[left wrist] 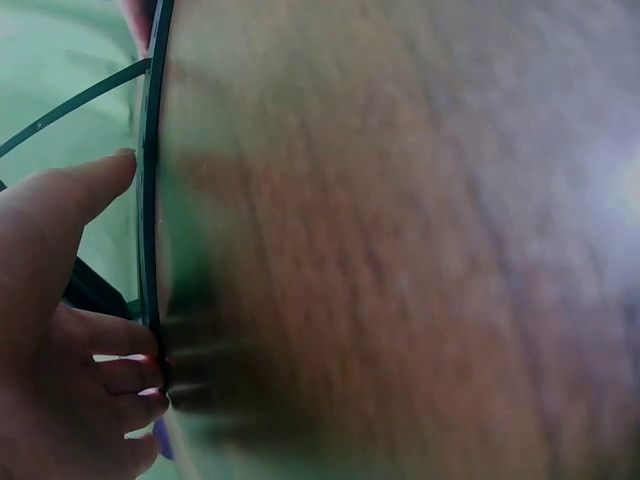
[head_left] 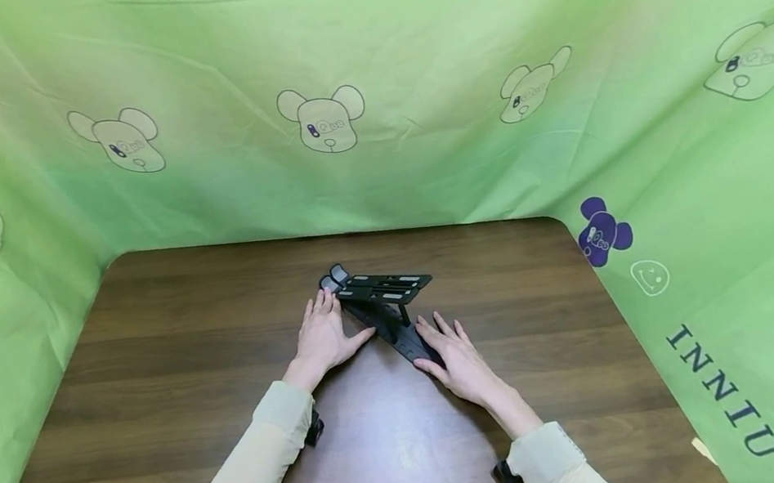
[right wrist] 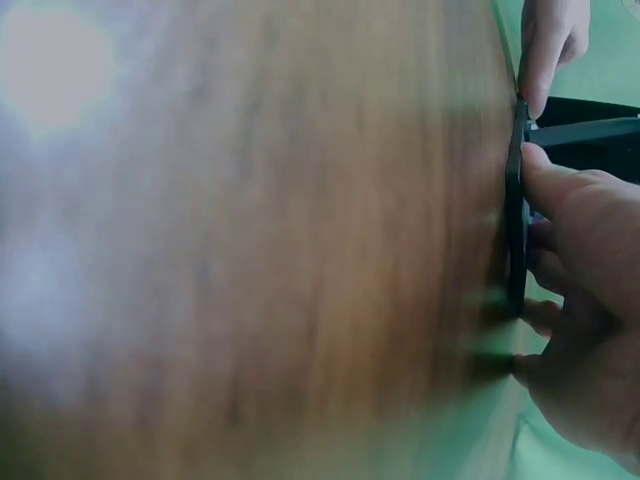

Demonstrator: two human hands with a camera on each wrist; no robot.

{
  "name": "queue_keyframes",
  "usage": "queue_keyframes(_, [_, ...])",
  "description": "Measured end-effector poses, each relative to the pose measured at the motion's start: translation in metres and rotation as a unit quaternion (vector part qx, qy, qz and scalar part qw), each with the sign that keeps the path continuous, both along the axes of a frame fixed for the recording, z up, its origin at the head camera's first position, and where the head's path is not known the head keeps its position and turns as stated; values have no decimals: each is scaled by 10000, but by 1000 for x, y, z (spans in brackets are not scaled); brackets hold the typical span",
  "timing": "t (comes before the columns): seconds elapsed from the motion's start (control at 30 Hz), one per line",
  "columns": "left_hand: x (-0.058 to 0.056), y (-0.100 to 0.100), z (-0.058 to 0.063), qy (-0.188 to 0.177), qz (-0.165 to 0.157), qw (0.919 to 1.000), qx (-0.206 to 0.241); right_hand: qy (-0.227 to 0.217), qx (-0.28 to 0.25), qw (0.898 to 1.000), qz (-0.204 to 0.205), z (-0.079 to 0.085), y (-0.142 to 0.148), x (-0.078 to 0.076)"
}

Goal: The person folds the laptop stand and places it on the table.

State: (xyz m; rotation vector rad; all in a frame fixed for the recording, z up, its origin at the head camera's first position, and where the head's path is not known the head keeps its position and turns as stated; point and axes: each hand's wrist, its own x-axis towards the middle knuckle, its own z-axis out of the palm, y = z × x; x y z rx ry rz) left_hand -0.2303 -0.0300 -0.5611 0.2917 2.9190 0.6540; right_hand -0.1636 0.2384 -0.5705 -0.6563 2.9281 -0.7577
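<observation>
A black folding laptop stand sits on the table, its upper plate with grey pads raised at an angle over a flat base. Two padded hooks stand up at its far left end. My left hand touches that end with nearly straight fingers, its thumb stretched out to the base's near edge. At the near right end, my right hand holds the base between thumb and fingers. The left wrist view shows the stand's thin base edge-on; the right wrist view shows my right thumb against it.
The brown wooden table reaches back to a green cloth curtain printed with bear heads, which also hangs along both sides. A small pale piece shows at the table's right edge. Light glares off the tabletop near the middle.
</observation>
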Motion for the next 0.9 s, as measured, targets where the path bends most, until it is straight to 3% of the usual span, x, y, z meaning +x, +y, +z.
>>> queue_keyframes(0.33, [-1,8,-4,147,65,9992,-371,-182,619,9975,280,4,4,0])
queue_keyframes(0.57, [-4,9,-1,110,49,9992,-391,69,441,9986,294,4,3,3])
queue_keyframes(0.7, [-5,8,1,28,-25,9992,-402,363,253,9983,378,-2,4,5])
queue_keyframes(0.9, [-7,6,0,-35,-158,9988,-462,454,235,9975,482,-9,4,8])
